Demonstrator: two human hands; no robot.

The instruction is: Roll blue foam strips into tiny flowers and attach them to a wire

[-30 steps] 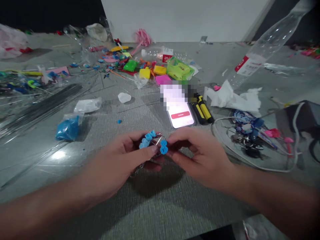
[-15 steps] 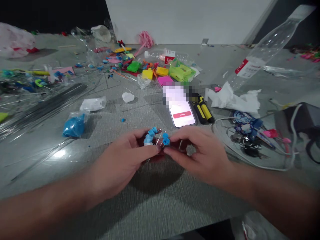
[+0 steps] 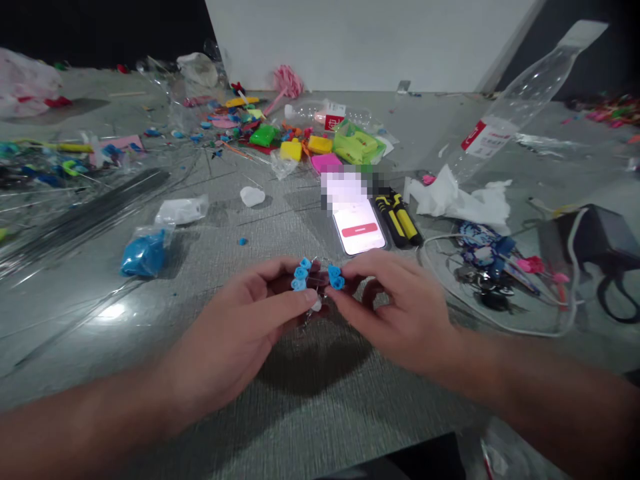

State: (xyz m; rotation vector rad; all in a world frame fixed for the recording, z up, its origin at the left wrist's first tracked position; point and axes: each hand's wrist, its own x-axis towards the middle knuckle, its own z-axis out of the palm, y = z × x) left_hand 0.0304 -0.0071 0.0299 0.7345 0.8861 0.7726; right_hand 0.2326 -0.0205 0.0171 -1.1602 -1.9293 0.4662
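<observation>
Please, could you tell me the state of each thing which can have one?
Left hand: holding blue flowers
Right hand: holding blue flowers too
Phone: lit up, lying flat
Far bottle: lying on its side
Right bottle: seems upright
Tissue: crumpled
Blue lump: wrapped in clear plastic
Cable: loosely looped

Nearer than one smartphone are two hands; beyond it, two clear plastic bottles and two yellow packets; right of it, two black-and-yellow handles.

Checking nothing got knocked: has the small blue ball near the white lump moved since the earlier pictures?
No: against the white lump, the small blue ball shows no visible shift, lying on its near side.
</observation>
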